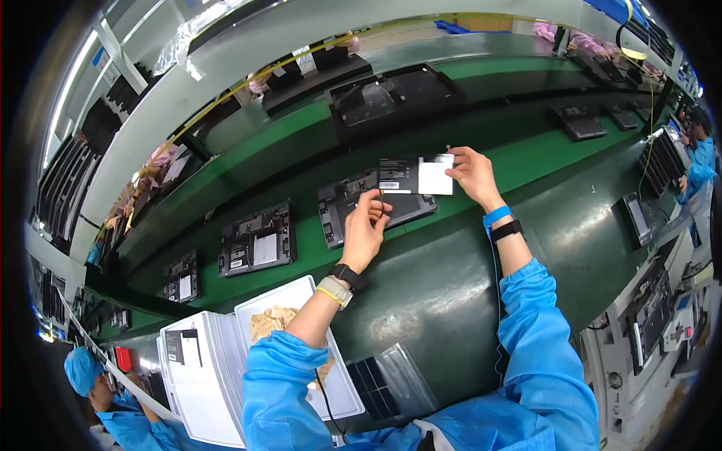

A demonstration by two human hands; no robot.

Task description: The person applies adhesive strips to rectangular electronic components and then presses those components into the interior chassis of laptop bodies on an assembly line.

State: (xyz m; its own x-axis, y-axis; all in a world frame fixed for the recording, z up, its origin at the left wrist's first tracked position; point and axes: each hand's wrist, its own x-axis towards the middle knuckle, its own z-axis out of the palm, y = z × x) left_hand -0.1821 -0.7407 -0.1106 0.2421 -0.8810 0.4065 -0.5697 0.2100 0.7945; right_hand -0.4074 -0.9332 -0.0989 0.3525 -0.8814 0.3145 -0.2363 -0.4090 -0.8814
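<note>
I hold a flat black and white label sheet (416, 177) between both hands, above an open dark device chassis (353, 204) lying on the green conveyor belt (526, 161). My left hand (366, 225) pinches the sheet's lower left corner. My right hand (472, 174) grips its white right end. Both forearms are in blue sleeves, with a watch on each wrist and a blue strap on the right one.
More open chassis lie on the belt: one (256, 240) to the left, a larger one (395, 96) behind, others at far right. A white tray (301, 353) and a stack of white trays (199, 376) sit near my left elbow. Co-workers in blue stand at lower left and far right.
</note>
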